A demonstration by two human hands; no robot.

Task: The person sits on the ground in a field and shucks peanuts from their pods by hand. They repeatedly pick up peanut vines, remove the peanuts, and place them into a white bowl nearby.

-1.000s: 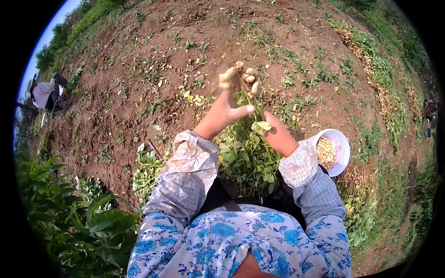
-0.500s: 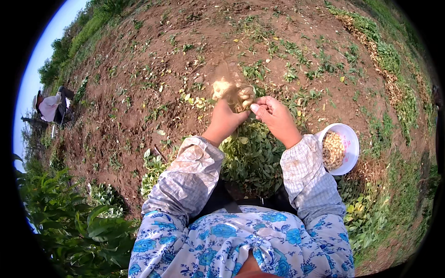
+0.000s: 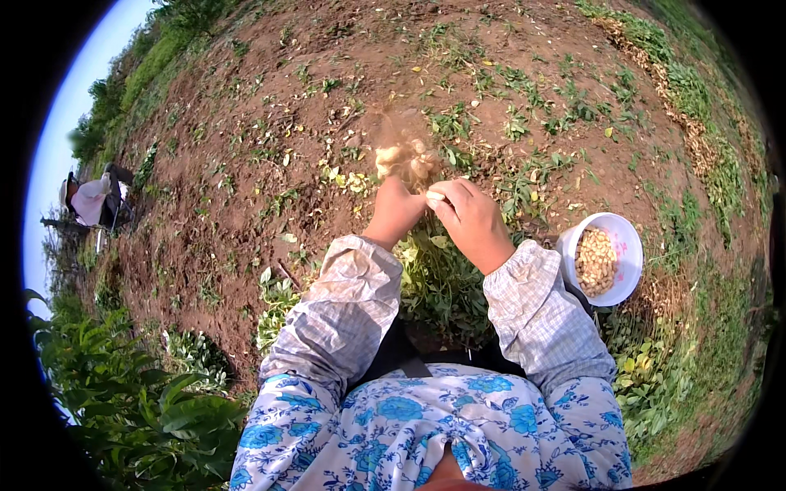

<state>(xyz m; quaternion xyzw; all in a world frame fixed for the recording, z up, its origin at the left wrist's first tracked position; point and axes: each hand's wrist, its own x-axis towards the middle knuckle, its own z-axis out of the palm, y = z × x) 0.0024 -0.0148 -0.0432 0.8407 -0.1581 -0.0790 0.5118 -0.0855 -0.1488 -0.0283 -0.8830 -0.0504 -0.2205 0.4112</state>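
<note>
My left hand (image 3: 395, 211) is closed round the stems of a peanut plant, just below its roots. A clump of pale peanuts (image 3: 409, 161) with thin roots sticks up beyond this fist. The plant's green leaves (image 3: 442, 282) hang below, toward my lap. Right beside the left hand, my right hand (image 3: 471, 222) is closed in a pinch at the lower right edge of the clump. A small pale spot shows at its fingertips; whether that is a peanut or the thumbnail I cannot make out.
A white bucket (image 3: 630, 266) partly filled with picked peanuts (image 3: 596, 262) stands by my right forearm. Leafy bushes (image 3: 155, 401) grow at the lower left. Another person (image 3: 94, 196) sits far left. Brown soil (image 3: 270, 106) with scattered leaves lies ahead, a row of pulled plants (image 3: 692, 106) at right.
My right hand has moved left and slightly down, close against the left hand. The peanut clump has turned a little in the left hand's hold.
</note>
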